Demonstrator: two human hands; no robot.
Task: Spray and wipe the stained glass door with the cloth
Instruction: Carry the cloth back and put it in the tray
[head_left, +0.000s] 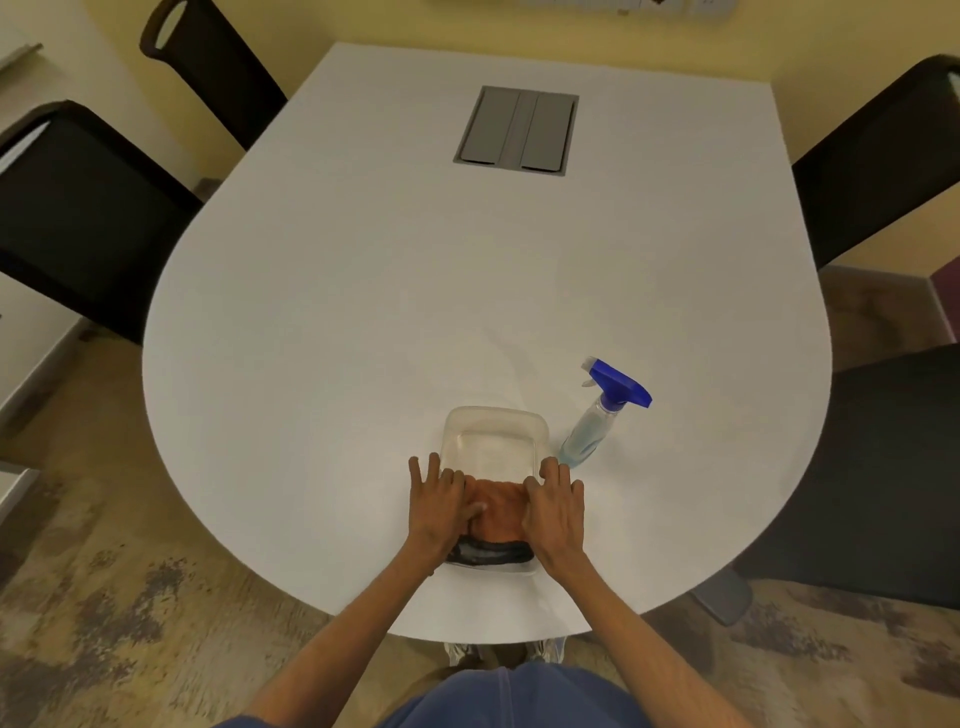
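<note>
A clear glass door panel with a black handle (491, 552) lies flat on the white table (363, 312) near its front edge. An orange cloth (498, 506) rests on the panel's near half. My left hand (441, 506) presses on the cloth's left side, thumb tucked into the fabric. My right hand (553, 512) lies flat on the cloth's right side, fingers spread. The far half of the glass (493, 441) is uncovered. A clear spray bottle with a blue trigger head (602, 410) stands just right of the panel, untouched.
A grey cable hatch (517, 130) is set into the table's far middle. Black chairs stand at the left (78, 218), far left (208, 67) and right (883, 166). Another dark seat (883, 478) is at the near right.
</note>
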